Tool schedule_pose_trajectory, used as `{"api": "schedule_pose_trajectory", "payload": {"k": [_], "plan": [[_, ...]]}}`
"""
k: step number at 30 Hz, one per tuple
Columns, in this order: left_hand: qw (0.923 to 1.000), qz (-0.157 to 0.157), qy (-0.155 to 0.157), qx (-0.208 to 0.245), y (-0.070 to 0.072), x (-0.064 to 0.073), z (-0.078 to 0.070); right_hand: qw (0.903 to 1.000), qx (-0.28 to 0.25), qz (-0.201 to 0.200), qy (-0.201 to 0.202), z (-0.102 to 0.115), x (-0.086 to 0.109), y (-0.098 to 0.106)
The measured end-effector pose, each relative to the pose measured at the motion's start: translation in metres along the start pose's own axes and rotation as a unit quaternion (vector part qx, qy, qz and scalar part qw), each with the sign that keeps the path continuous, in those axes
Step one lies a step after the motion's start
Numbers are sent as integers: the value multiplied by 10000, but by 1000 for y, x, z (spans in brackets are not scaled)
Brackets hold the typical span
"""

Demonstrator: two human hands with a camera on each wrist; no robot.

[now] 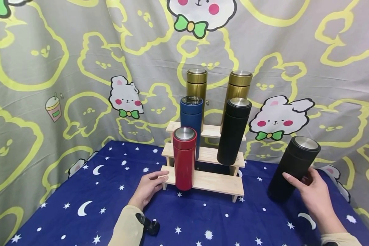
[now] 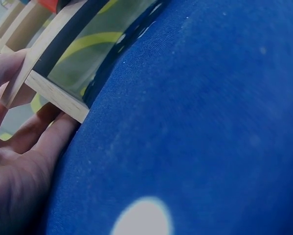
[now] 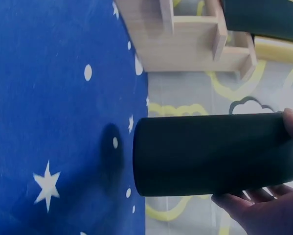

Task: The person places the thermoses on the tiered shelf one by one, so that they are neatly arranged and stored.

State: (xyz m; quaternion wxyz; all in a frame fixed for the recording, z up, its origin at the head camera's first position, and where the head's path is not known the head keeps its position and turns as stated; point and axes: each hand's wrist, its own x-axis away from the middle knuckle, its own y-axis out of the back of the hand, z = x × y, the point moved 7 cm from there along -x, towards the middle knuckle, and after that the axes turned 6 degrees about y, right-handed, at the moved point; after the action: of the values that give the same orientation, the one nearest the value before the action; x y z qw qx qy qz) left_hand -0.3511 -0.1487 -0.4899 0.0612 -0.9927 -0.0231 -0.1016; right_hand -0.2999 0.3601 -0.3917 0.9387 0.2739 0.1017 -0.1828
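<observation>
My right hand (image 1: 317, 193) grips a black thermos bottle (image 1: 290, 167) with a steel-topped lid, to the right of the stepped wooden stand (image 1: 218, 181). In the right wrist view this bottle (image 3: 210, 155) is above the cloth, its shadow falling below its base. My left hand (image 1: 149, 188) holds the left end of the stand's lowest step, with fingers around the board's end (image 2: 26, 81) in the left wrist view. A red thermos bottle (image 1: 185, 165) stands on that lowest step. On the middle step are a blue bottle (image 1: 190, 118) and another black bottle (image 1: 234, 133).
Two gold bottles, one left (image 1: 196, 89) and one right (image 1: 240, 89), stand on the top step. The table wears a dark blue cloth (image 1: 110, 201) with stars and moons. Behind hangs a grey curtain (image 1: 160, 65) with cartoon figures.
</observation>
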Motion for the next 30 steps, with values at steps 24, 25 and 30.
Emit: {"api": "schedule_pose_trajectory", "payload": {"k": [24,25,30], "plan": [[10000,28,9,-67,-4,0,1,9977,107,668,21,39,25,-6],[10000,43,5,-66,-4,0,1,9978,109,656,70,41,26,-6],[9999,-18,-16,-111,-1,1,0,9974,60,654,282,53,30,-10]]}}
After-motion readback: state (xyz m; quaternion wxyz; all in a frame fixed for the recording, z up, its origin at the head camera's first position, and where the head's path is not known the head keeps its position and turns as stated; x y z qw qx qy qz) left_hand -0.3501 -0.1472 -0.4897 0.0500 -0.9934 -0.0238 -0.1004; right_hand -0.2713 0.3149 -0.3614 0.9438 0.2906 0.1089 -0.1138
